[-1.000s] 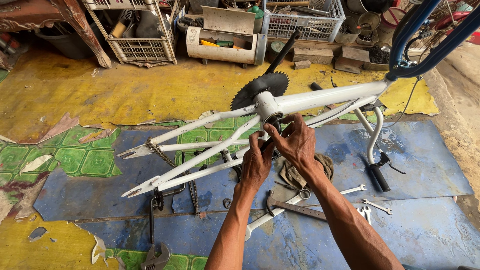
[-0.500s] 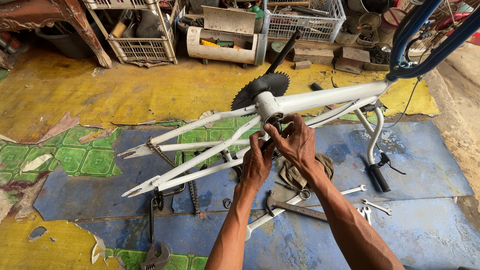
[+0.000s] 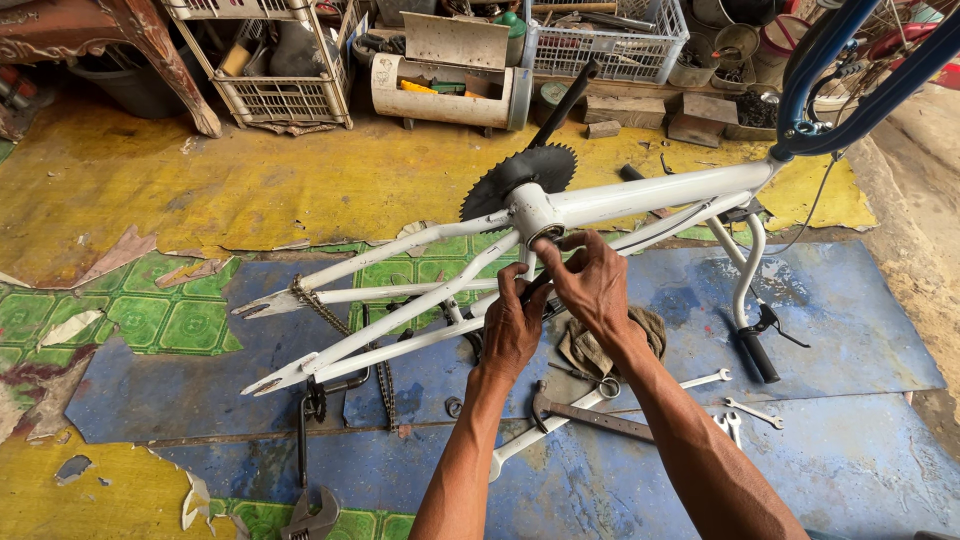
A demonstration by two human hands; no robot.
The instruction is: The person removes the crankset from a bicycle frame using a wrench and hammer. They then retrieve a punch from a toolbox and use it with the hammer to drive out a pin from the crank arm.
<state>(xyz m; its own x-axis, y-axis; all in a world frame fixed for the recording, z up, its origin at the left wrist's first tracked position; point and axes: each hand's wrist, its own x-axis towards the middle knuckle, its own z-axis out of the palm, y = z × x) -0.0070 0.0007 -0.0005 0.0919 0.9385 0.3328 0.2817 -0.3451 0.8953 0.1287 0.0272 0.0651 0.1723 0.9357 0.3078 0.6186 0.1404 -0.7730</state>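
A white bicycle frame (image 3: 640, 200) is laid on its side across the blue floor mat (image 3: 850, 340), its toothed black chainring (image 3: 515, 175) on the far side. Both hands are pressed to the frame's bottom bracket (image 3: 535, 215). The left hand (image 3: 512, 325) is closed from below on a dark part there, and the right hand (image 3: 590, 285) is curled over it, fingertips pinched. A hammer (image 3: 585, 415) and wrenches (image 3: 745, 410) are seen nearer, to the right.
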